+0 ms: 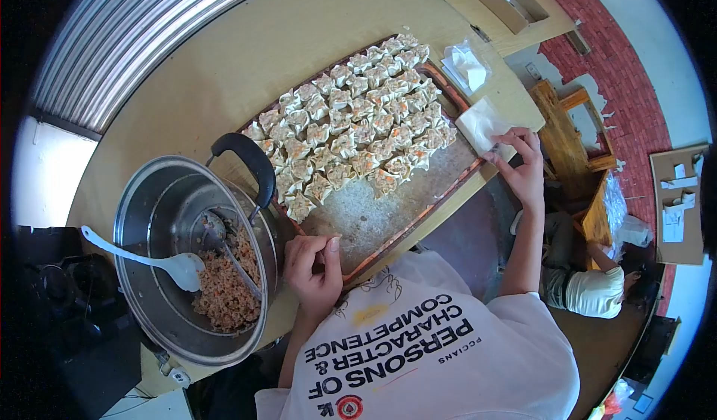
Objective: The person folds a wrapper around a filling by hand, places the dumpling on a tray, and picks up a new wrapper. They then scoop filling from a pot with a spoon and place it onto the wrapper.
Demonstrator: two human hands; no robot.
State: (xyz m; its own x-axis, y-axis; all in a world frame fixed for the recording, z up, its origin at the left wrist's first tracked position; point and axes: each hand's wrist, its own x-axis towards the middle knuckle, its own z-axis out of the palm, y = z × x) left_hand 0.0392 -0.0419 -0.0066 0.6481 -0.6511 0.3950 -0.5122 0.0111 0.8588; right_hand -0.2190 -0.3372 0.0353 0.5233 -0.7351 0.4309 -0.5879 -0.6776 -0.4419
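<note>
My left hand (312, 272), fingers curled in with the thumb against them, is at the near left corner of the tray (373, 222); whatever it may hold is hidden. At the tray's right edge lies a stack of thin pale dumpling wrappers (482, 125). My right hand (521, 162) pinches the near corner of a wrapper there between thumb and fingers. Rows of open-topped dumplings (358, 117) with orange-flecked filling fill the far part of the tray. Left of my left hand stands a deep metal pot (142, 285) holding minced filling (230, 289).
A white ladle (146, 257) and a metal spoon (237, 267) rest in the pot, whose black handle (250, 167) rises by the tray. Beyond the wrappers lies a plastic bag (467, 67). A cardboard box (509, 1) is at the back right. Another person (590, 289) sits at right.
</note>
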